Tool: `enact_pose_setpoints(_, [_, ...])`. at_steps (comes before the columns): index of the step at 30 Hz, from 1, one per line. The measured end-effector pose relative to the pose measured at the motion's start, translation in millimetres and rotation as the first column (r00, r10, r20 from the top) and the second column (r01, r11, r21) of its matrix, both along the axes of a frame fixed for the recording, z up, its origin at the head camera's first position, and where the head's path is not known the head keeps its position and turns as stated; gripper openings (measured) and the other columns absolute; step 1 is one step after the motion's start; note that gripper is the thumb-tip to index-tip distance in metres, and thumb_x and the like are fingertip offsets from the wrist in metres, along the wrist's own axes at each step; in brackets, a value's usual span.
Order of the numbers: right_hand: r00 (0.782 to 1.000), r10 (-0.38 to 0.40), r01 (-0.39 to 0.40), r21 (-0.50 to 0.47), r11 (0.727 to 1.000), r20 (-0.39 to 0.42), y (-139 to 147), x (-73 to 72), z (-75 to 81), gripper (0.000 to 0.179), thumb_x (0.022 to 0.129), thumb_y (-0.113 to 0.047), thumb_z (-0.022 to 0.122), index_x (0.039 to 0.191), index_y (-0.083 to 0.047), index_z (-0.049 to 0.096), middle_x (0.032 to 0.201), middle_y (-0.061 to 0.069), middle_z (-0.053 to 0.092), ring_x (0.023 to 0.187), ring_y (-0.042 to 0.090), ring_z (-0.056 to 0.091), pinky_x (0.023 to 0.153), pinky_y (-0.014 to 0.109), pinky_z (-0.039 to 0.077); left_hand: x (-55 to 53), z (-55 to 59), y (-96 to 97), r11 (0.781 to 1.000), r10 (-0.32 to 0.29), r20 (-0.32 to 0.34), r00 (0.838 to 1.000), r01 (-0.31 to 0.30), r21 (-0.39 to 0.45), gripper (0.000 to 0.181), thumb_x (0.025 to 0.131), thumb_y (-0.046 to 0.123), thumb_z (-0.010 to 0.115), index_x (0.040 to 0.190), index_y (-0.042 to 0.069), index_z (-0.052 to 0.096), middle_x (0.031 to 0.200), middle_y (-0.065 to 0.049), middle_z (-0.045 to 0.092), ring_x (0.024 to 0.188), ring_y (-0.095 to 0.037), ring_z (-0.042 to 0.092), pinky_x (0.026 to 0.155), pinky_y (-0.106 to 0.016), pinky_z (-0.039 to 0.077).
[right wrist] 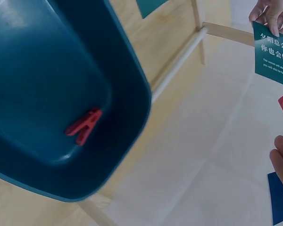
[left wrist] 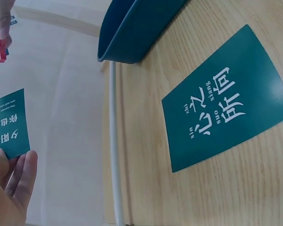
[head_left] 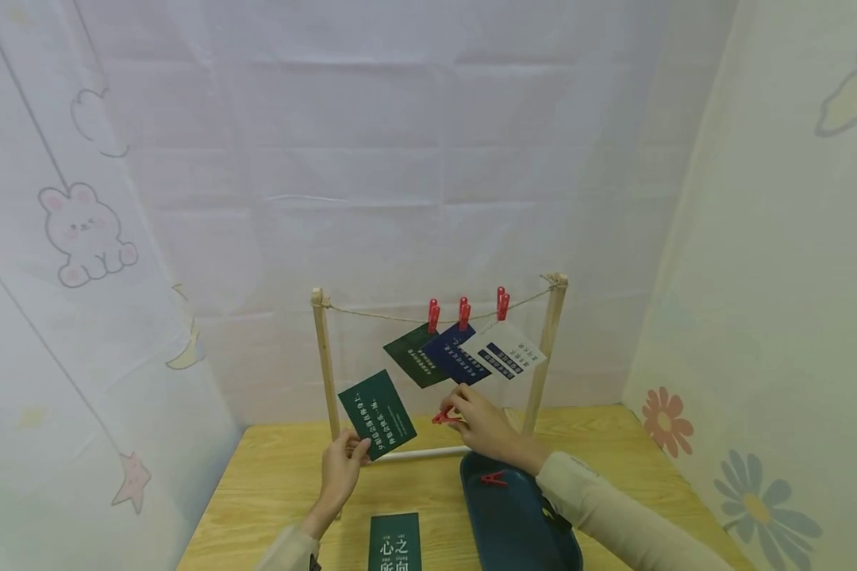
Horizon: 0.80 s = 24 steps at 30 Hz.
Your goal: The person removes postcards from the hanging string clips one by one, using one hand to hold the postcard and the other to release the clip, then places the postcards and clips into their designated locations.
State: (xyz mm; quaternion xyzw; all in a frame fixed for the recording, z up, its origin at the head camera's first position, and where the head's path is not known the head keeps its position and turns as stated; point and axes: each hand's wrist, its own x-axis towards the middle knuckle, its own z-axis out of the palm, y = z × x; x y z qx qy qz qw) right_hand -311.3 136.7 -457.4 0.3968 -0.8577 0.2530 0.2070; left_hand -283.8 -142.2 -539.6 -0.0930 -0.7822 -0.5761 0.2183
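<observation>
Between its thumb and fingers my left hand point(head_left: 344, 469) pinches a green card point(head_left: 377, 414) with white writing, raised before the left post. My right hand point(head_left: 484, 422) holds a red clothespin point(head_left: 444, 417) by its fingertips, just below the hanging cards. On the twine point(head_left: 378, 316) hang a dark green card point(head_left: 416, 357), a navy card point(head_left: 457, 358) and a white card point(head_left: 507, 349), each under a red clothespin. Another green card point(left wrist: 226, 101) lies flat on the table. One more red clothespin point(right wrist: 85, 125) lies in the blue tray point(right wrist: 127, 61).
Two wooden posts, left point(head_left: 324, 357) and right point(head_left: 547, 349), carry the twine, with a white bar point(head_left: 421, 454) low between them. The tray stands at the right of the wooden table point(head_left: 257, 492), under my right forearm. Printed cloth walls point(head_left: 428, 159) surround the table.
</observation>
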Motion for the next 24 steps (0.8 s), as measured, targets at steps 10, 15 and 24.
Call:
enact_pose_setpoints(10, [0.998, -0.050, 0.048, 0.071, 0.996, 0.036, 11.5, 3.5, -19.3, 0.025, 0.083, 0.004, 0.076, 0.102, -0.007, 0.063, 0.100, 0.004, 0.058, 0.092, 0.021, 0.062, 0.078, 0.036, 0.056, 8.4, -9.6, -6.7, 0.998, -0.053, 0.075, 0.996, 0.056, -0.040, 0.008, 0.094, -0.003, 0.063, 0.093, -0.010, 0.059, 0.081, -0.020, 0.065, 0.067, -0.035, 0.068, 0.060, -0.029, 0.060])
enact_pose_setpoints(15, [0.998, -0.046, 0.041, 0.114, 0.993, 0.041, 16.9, 4.8, -29.6, 0.028, 0.081, 0.004, 0.075, 0.102, -0.007, 0.062, 0.098, 0.005, 0.060, 0.091, 0.023, 0.062, 0.077, 0.037, 0.056, 12.9, -12.5, -8.3, 0.997, -0.042, 0.084, 0.996, 0.047, -0.061, 0.005, 0.093, -0.007, 0.063, 0.090, -0.008, 0.059, 0.080, -0.018, 0.064, 0.065, -0.029, 0.067, 0.058, -0.026, 0.059])
enact_pose_setpoints(24, [0.995, -0.072, 0.061, 0.164, 0.985, 0.067, 24.2, 9.2, -43.3, 0.026, 0.083, -0.004, 0.079, 0.102, -0.009, 0.062, 0.095, 0.002, 0.065, 0.088, 0.020, 0.063, 0.075, 0.036, 0.055, 20.2, -18.8, -12.3, 0.995, -0.072, 0.148, 0.986, 0.082, -0.063, 0.006, 0.092, -0.009, 0.062, 0.089, -0.010, 0.057, 0.075, -0.018, 0.065, 0.057, -0.019, 0.064, 0.057, -0.040, 0.060])
